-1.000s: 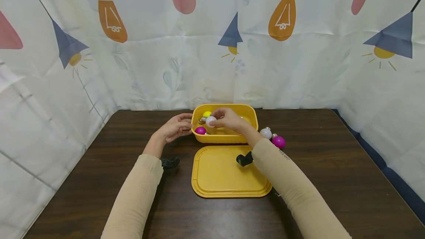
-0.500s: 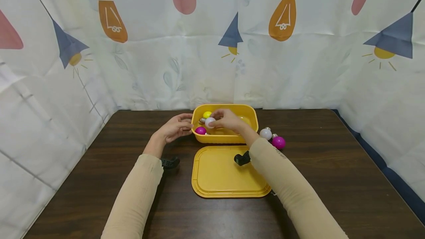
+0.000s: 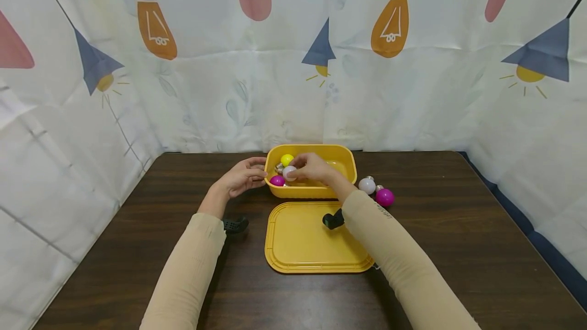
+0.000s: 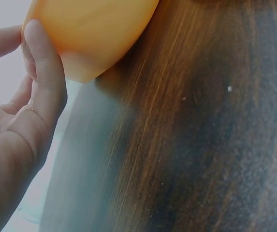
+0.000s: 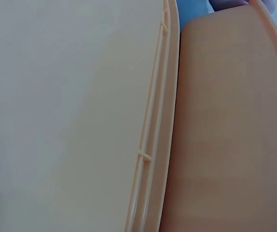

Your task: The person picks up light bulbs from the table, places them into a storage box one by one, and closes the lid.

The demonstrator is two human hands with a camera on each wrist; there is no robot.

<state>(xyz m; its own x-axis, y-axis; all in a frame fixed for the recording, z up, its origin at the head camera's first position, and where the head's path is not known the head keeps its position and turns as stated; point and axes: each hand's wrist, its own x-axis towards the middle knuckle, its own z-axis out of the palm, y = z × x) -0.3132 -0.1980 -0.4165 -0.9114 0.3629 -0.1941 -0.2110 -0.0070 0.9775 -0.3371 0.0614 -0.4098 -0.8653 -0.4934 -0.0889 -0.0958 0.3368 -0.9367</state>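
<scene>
In the head view my right hand (image 3: 312, 167) reaches into a yellow plastic box (image 3: 312, 193) and pinches a white light bulb (image 3: 289, 172) between thumb and fingers. The bulb sits low at the box's left side. Around it lie a yellow bulb (image 3: 287, 160) and a magenta bulb (image 3: 277, 181), with a metal screw base (image 3: 279, 168) showing between them. At the box's left end is my left hand (image 3: 245, 176), its thumb and fingertips touching the outer wall. The left wrist view shows that thumb against the box (image 4: 94, 34).
A yellow lid (image 3: 316, 238) lies flat in front of the box, under my right forearm. Another white bulb (image 3: 367, 185) and a magenta bulb (image 3: 384, 197) rest on the dark wooden table (image 3: 458, 228) to the right. A patterned curtain (image 3: 284, 90) hangs behind.
My right hand has lowered the white bulb slightly, down and a little left, and its forearm has shifted left. The yellow bulb has moved a little. My left hand stays put.
</scene>
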